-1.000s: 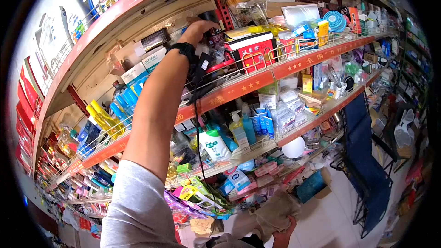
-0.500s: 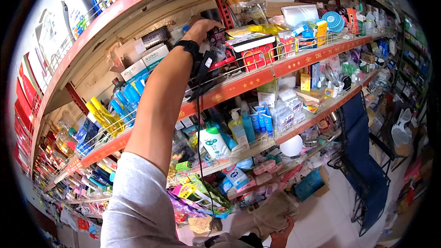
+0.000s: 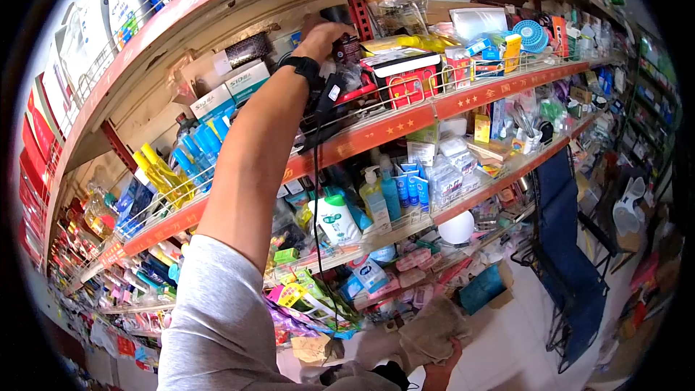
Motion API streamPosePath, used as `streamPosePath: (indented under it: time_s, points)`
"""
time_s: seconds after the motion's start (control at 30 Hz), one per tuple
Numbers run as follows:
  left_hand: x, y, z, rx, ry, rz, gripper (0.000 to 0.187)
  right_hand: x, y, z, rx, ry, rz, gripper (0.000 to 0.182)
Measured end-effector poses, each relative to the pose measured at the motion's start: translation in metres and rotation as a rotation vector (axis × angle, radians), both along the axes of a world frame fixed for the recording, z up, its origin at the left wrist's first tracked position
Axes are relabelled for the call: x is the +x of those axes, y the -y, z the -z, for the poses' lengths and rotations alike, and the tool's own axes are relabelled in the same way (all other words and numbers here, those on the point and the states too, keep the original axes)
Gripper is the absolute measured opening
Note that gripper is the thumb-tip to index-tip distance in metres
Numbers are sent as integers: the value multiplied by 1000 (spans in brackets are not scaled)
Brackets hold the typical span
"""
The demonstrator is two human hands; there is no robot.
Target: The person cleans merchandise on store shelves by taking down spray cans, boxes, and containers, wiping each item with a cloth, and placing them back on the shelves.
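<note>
- Left hand (image 3: pixel 318 38) is way up on the upper shelf, with a black watch (image 3: pixel 302 66) on the wrist and a grey sleeve (image 3: pixel 217 304) further down the arm.
- Its fingers are bent over at a dark can (image 3: pixel 348 51) near the red upright. The back of the hand blocks a lot of it, so honestly I can't tell if they're gripping the can or just resting against it.
- The can stands left of a red box with a white top (image 3: pixel 405 81), behind the wire guard.
- On the other side of the arm there are two white-and-teal boxes (image 3: pixel 246 81), then a row of slim blue bottles (image 3: pixel 194 161) and some yellow ones (image 3: pixel 163 179) leaning at an angle.
- Right hand (image 3: pixel 444 371) is down low at the bottom of the view, fingers closed on a brownish-grey cloth (image 3: pixel 433 331) that hangs bunched over the tiled floor (image 3: pixel 499 337). Part of that hand is cut off by the frame edge.
- Just beyond the cloth there's an open carton with a teal inside (image 3: pixel 481 291).
- A black cable (image 3: pixel 316 195) drops from the upper shelf, passing in front of a white bottle with a green cap (image 3: pixel 337 220) on the shelf below.
- Right of that bottle: a pump bottle (image 3: pixel 376 204), then blue tubes (image 3: pixel 413 190).
- Over on the right, a dark blue folding chair (image 3: pixel 568 264) stands on the floor.
</note>
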State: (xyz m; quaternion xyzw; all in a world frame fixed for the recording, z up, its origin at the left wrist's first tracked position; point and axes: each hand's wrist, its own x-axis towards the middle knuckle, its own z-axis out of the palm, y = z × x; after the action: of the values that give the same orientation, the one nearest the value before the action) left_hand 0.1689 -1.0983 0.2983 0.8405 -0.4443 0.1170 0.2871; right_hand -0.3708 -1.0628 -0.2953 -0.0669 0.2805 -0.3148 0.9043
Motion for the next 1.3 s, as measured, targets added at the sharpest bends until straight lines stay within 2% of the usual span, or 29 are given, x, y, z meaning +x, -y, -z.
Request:
streamPosePath:
  time_s: [0.03,0.1,0.13,0.2,0.27,0.3,0.37,0.4,0.43,0.47,0.5,0.53,0.57,0.6,0.63,0.67,0.7,0.73,0.77,0.83,1.0,1.17,1.23,1.27,1.3]
  points:
    - [3,15,-7,-113,-287,-169,59,1,2,4,163,-18,-36,54]
    - [3,14,-6,-227,-576,-338,55,1,3,3,166,27,-53,54]
    - [-6,0,-1,-157,-391,-181,43,3,5,-1,168,73,-67,54]
    - [1,2,0,-87,-209,-25,32,4,7,-11,175,51,-74,55]
    - [52,32,-5,-226,-546,-335,29,6,7,-20,191,12,-89,57]
    - [45,32,-5,-227,-547,-336,29,7,7,-23,199,-7,-98,58]
    - [25,26,-6,-364,-292,-500,47,5,9,-23,203,-29,-111,58]
    - [54,21,-1,-366,-294,-502,47,3,9,-19,209,-4,-96,57]
    - [108,16,9,-374,-251,-253,46,1,9,-16,217,21,-80,56]
    - [110,16,9,-375,-225,-131,46,-1,2,-20,219,18,-82,56]
    - [111,16,9,-374,-206,-5,46,-2,-10,-26,-108,-29,-18,56]
    - [61,23,-3,-371,-349,-163,38,-3,-17,-29,-435,-74,48,56]
    - [31,26,-7,-366,-492,-322,33,-3,-17,-18,-434,-76,48,56]
    - [37,15,-2,-365,-494,-322,33,-3,-16,-1,-757,-182,74,56]
    - [51,-5,5,-230,-112,9,36,-4,-15,12,-1080,-289,98,57]
    - [60,-16,10,-87,270,336,39,-6,-14,14,-1080,-292,95,57]
    - [64,-5,7,-87,268,334,39,-7,-13,18,-704,-184,67,56]
    - [69,17,0,-321,-193,41,41,-8,-12,21,-330,-76,40,55]
    - [72,30,-5,-540,-654,-261,44,-5,-10,1,-331,-77,41,55]
    - [62,25,-6,-537,-648,-243,45,6,-3,-65,196,54,-97,55]
    - [57,19,-6,-586,-519,-250,41,11,3,-37,175,69,-123,57]
    - [73,24,-6,-722,-150,-415,36,11,-3,-29,170,81,-147,54]
    - [77,25,-6,-758,-50,-456,34,10,-23,-12,-916,-321,118,60]
    - [80,25,-8,-770,-5,-467,33,8,-25,-8,-914,-321,118,60]
    - [84,25,-12,-775,27,-470,32,6,-26,-15,-907,-301,79,67]
